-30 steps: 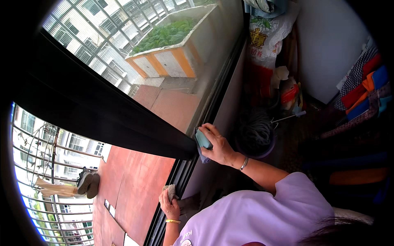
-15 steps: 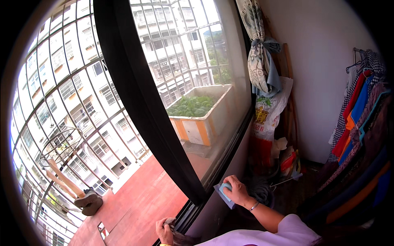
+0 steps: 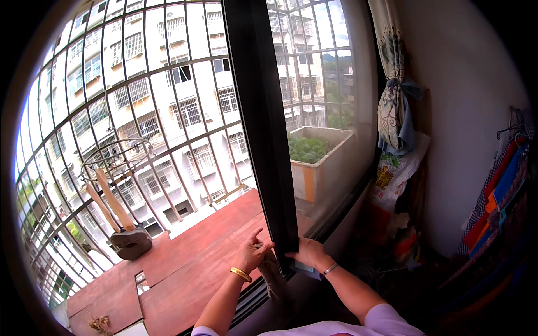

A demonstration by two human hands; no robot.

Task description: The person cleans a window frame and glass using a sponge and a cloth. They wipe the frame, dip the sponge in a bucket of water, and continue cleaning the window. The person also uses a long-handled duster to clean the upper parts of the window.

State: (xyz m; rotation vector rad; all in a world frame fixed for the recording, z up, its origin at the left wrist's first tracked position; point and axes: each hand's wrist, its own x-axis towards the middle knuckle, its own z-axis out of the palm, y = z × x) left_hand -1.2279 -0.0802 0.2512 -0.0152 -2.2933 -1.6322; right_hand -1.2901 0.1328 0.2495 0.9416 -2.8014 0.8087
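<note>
My left hand [image 3: 254, 253], with a gold bangle at the wrist, is at the black window frame [image 3: 263, 145]. Its fingers are partly raised, and a grey-brown rag [image 3: 273, 278] hangs from its grip over the sill track. Across the upright from it, my right hand [image 3: 311, 253] lies against the inner side of the frame, with a silver bracelet on the wrist. Under that palm shows the edge of a light-blue pad [image 3: 305, 267], mostly hidden by the hand. The sliding glass pane [image 3: 358, 168] stands to the right of the upright.
Outside, red boards [image 3: 207, 252] run up to metal bars, with shoes [image 3: 131, 243] and a round hanger [image 3: 117, 158] there. A planter box [image 3: 305, 173] stands behind the glass. To the right are a tied curtain [image 3: 391, 95], a plastic bag [image 3: 395, 173] and hanging clothes [image 3: 496, 190].
My left hand has risen with the rag to the upright's foot. My right hand has moved left from beside the wall to the frame. The view has turned left.
</note>
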